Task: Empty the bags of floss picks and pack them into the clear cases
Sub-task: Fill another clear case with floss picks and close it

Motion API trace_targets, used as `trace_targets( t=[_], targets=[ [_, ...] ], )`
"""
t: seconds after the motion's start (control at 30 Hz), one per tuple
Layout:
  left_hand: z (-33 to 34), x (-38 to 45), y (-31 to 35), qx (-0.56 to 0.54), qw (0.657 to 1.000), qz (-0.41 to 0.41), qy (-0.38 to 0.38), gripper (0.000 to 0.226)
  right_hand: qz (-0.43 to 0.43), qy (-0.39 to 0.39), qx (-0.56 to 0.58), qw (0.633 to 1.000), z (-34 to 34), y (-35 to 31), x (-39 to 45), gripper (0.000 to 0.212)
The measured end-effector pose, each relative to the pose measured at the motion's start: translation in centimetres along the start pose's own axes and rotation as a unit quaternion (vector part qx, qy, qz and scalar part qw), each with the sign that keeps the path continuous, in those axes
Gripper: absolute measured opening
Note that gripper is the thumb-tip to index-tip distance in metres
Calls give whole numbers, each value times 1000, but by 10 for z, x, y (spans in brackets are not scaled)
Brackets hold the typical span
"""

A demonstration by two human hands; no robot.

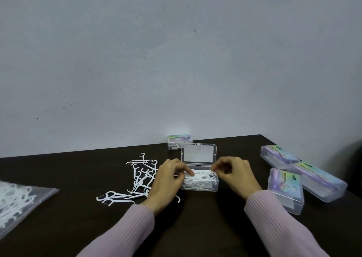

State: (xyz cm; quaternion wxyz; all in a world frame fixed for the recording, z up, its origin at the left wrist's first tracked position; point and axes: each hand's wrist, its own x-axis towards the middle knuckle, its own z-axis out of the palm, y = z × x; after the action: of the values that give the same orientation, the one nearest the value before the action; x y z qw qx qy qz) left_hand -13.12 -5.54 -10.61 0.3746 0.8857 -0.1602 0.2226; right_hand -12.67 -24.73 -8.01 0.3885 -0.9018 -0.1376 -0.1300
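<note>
While the dark desk (195,227) carries everything, the work centres on one open clear case (199,185) at the middle, its lid (198,153) standing up at twelve o'clock from the tray. At nine o'clock, by the desk's left edge, a clear bag (17,200) lies flat, full of picks; it looks limp and slippery, best taken by a corner or the mouth. At three o'clock three closed cases (305,178) with coloured labels lie overlapping one another, and a fourth, small case (179,141) sits at twelve o'clock by the wall. These look like thin, stiff, light plastic that would skid under a push, so steadying a case by its side walls seems wise. Between bag and open case a loose heap of floss picks (141,176) lies tangled; each is featherlight, springy and apt to hook its neighbours, so the straight handle seems the place to pinch. The left hand (169,178) has curled fingers pressing picks down inside the open case. The right hand (233,172), fingers curled narrow, pinches at picks by the case's right end.
</note>
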Motion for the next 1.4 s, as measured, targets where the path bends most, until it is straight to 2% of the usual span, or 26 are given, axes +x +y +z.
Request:
trace_targets(
  t=[0.23,0.4,0.6,0.77,0.87,0.93,1.0,1.1,1.17,1.3,1.4],
  targets=[
    [1,-1,0,5,1000,-3,-2,38,15,-25,43,999,3,-5,-1,23],
    [0,-1,-1,3,1000,-4,-3,38,29,8,14,999,-1,-4,-1,6],
    [0,-2,0,2,1000,-1,0,39,74,-83,29,993,-6,-4,1,4],
    [0,-2,1,1,1000,-6,-3,36,95,-74,63,991,0,-3,1,11],
    [0,-2,1,2,1000,2,-3,33,84,-62,51,993,1,-3,1,4],
    [-1,-2,1,-5,1000,8,-6,31,69,-53,54,995,-4,-2,1,7],
    [-3,-2,2,-23,1000,4,-16,27,50,-85,49,994,-8,-2,0,8],
    [-4,-4,5,-21,999,3,-41,21,35,-140,-19,989,-6,-3,-1,12],
    [-3,-6,6,-24,998,8,-54,22,33,-123,-38,991,-3,-2,1,19],
    [-2,-5,5,-57,996,8,-70,32,-12,-33,-45,998,-4,-2,0,19],
    [-2,-4,5,-97,993,-5,-71,34,-39,-48,-72,995,-2,-4,-1,20]
  ],
)
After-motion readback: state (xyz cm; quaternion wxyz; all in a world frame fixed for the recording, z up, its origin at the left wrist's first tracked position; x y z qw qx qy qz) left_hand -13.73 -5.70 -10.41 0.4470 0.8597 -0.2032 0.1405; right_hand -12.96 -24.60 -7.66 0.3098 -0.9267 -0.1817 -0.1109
